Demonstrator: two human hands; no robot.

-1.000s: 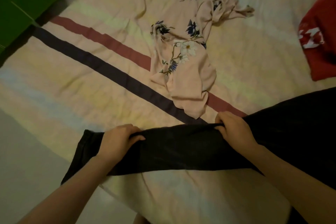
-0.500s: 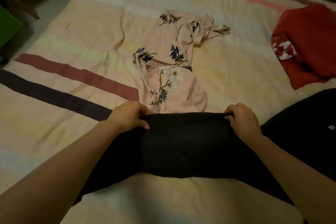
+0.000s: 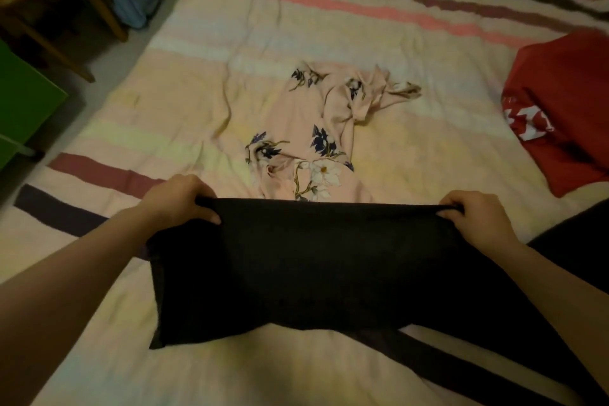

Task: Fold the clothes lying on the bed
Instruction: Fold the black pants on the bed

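Each hand, left hand [image 3: 179, 199] and right hand [image 3: 474, 217], grips black garment [image 3: 313, 267] top edge.

Striped bed [image 3: 171, 115] — floral pink garment [image 3: 306, 142] mid-sheet, red garment [image 3: 566, 109] rightward, black garment [image 3: 313, 273] nearest.

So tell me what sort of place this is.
Most likely a bedroom: a bed under a striped blanket, clothes on it such as a pink floral garment, and a wooden chair beside it.
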